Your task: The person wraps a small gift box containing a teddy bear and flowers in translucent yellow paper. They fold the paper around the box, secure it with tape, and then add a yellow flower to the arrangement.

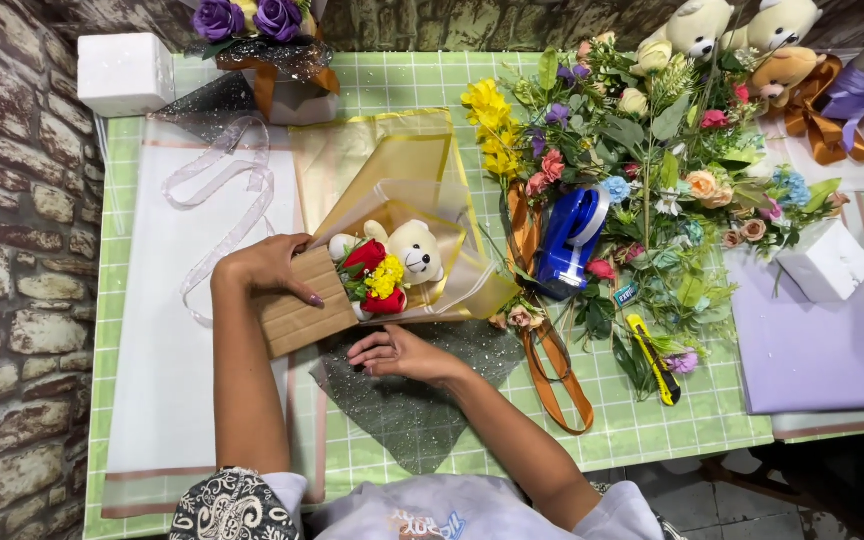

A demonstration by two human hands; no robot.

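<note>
- The green checked surface [642, 410] carried a small bouquet [382, 275] in gold wrap, lying centre-left.
- The left hand [267, 265] had its fingers closed over the bouquet's corrugated cardboard base [302, 310].
- The right hand [402, 352] lay open just below the bouquet, fingers loosely spread on dark glitter mesh [402, 410].

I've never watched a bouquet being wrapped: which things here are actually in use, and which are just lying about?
In use: left hand on the corrugated card wrap; small teddy bouquet; gold wrapping sheet; right hand on the dark glitter mesh.

Lying about: blue tape dispenser, yellow cutter, loose flowers, lilac paper.
</note>
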